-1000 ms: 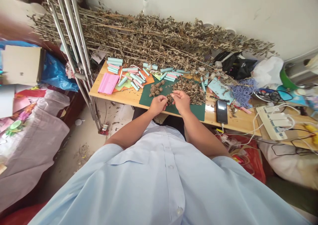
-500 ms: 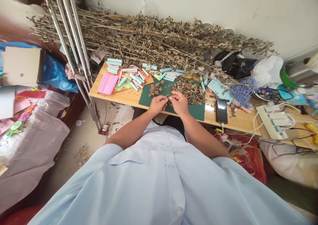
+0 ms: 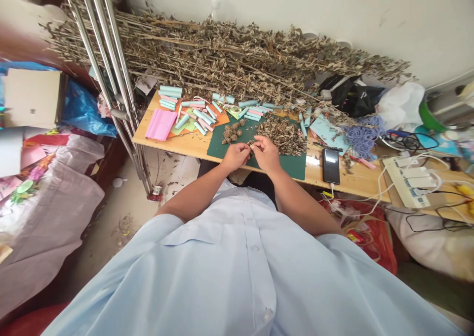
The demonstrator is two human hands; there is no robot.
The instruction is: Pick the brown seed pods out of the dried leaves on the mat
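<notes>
My left hand (image 3: pixel 237 156) and my right hand (image 3: pixel 266 153) meet over the front part of a dark green mat (image 3: pixel 296 167). The fingertips of both are pinched together around a small bit of dried leaves (image 3: pixel 251 142), mostly hidden by the fingers. Just beyond my left hand lies a cluster of brown balls of rolled dried leaf (image 3: pixel 232 132). A loose heap of crumbled dried leaves (image 3: pixel 283 136) spreads on the mat beyond and to the right of my right hand.
Rolled blue and pink paper tubes (image 3: pixel 203 116) lie behind the mat, with pink paper (image 3: pixel 161 125) at left. Long dried stalks (image 3: pixel 222 54) fill the table's back. A phone (image 3: pixel 331 166) charges at right, near a power strip (image 3: pixel 409 180). Metal poles (image 3: pixel 111 69) stand at left.
My fingers have shifted slightly and drawn closer together around the small bit of leaf, leaving less of it showing. The heap and the balls look the same.
</notes>
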